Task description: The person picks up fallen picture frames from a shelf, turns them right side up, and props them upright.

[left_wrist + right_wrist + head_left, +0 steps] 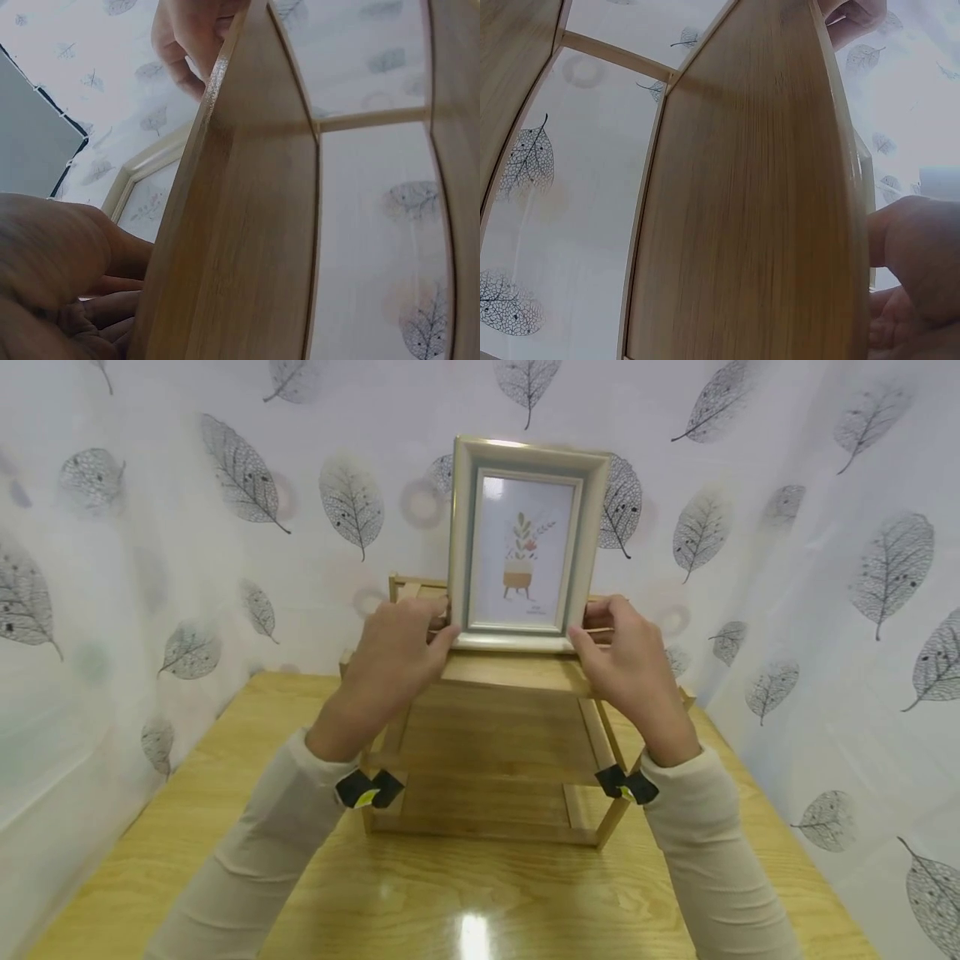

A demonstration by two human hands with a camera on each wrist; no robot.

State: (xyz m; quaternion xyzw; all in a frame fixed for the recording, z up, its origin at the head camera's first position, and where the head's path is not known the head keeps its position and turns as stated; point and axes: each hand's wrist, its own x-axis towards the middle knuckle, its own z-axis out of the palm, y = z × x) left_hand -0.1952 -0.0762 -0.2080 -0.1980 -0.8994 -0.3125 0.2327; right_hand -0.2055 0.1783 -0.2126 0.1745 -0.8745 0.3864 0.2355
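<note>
A cream picture frame [462, 535] with a potted-plant print [519, 556] behind its glass stands upright at the top board of a wooden shelf rack [517, 673]. My left hand [397, 647] holds its lower left corner, thumb in front and fingers around the side. At the lower right corner my right hand [630, 656] grips in the same way. From below, the left wrist view shows part of the picture frame [124, 191] above the board's edge. In the right wrist view the board [742, 195] hides most of the picture frame.
Lower shelves [502, 735] of the rack sit under the top board. The rack stands on a glossy wooden table [450, 893]. White curtains with a leaf print [247, 485] hang close behind and along both sides. Black tabs [367, 789] show at both wrists.
</note>
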